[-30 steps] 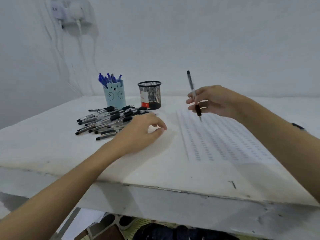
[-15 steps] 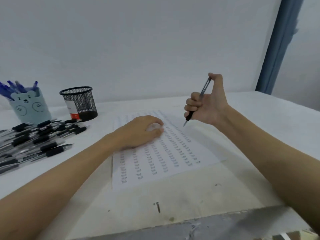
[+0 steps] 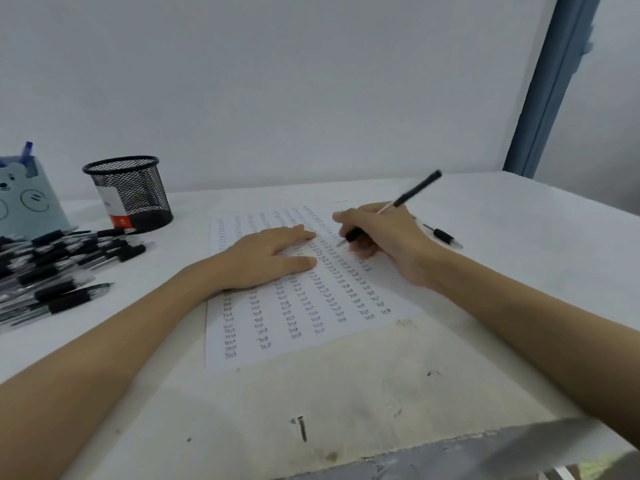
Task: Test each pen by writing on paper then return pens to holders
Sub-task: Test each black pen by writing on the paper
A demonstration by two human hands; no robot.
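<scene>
Right hand [image 3: 384, 237] gripping pen [image 3: 398, 202], tip down on paper [image 3: 311, 327] mid-table. Left hand [image 3: 266, 258] flat, fingers straight, pressing paper. Loose pens [image 3: 59, 271] heaped left; mesh holder [image 3: 130, 192] and bear holder [image 3: 26, 199] far left. Stray pen [image 3: 443, 236] right.

Plain desk setup, likely home or office: white table [image 3: 346, 393] against bare wall, mesh pen holder [image 3: 130, 192] and bear-face holder [image 3: 29, 199] left of the paper [image 3: 304, 323].

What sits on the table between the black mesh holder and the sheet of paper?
Nothing: in the head view the stretch of table between the black mesh holder and the sheet of paper is bare.
</scene>
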